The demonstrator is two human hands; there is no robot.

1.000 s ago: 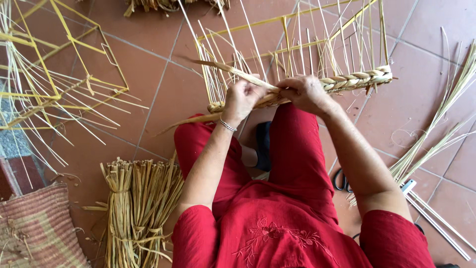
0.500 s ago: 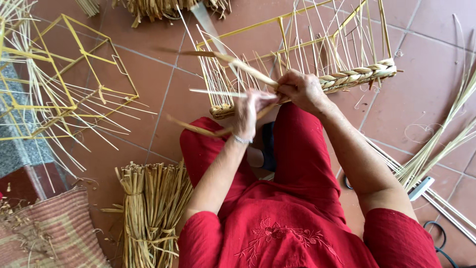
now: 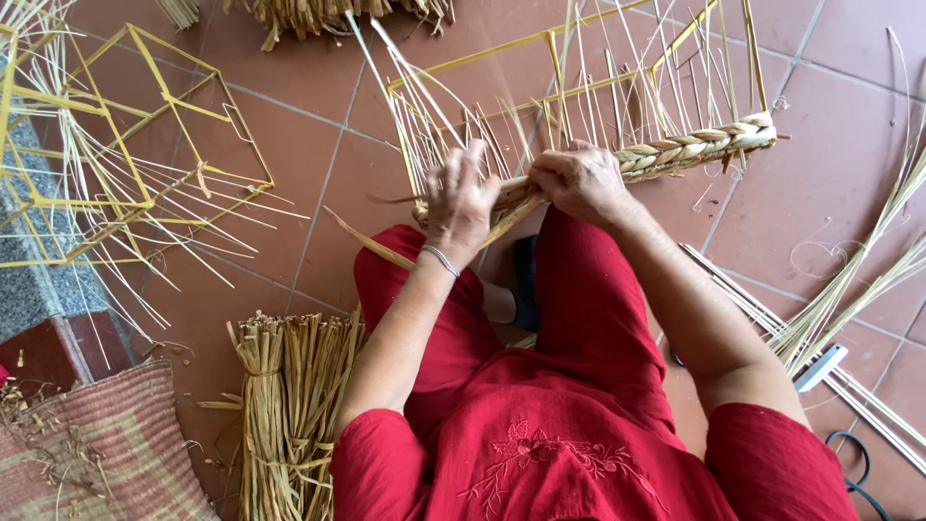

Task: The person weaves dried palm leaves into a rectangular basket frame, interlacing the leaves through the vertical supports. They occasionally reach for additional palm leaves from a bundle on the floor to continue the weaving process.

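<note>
A yellow wire frame (image 3: 540,41) lined with thin upright reeds rests on my knees, with a braided straw rim (image 3: 696,147) woven along its near edge. My left hand (image 3: 460,203) presses on the unwoven left end of the rim, fingers spread over the reeds. My right hand (image 3: 579,179) pinches the straw strands (image 3: 509,205) right where the braid ends. A loose strand (image 3: 368,243) trails down to the left over my red trousers.
A second yellow wire frame with loose reeds (image 3: 145,174) lies on the tile floor at left. A tied bundle of dried straw (image 3: 289,405) stands by my left knee, a woven mat (image 3: 106,453) beyond it. More reeds (image 3: 849,309) lie at right.
The view has tilted, so the frame sits higher and larger. My left hand has come down from pulling a strand out and now rests on the rim; the long strand no longer sticks out sideways.
</note>
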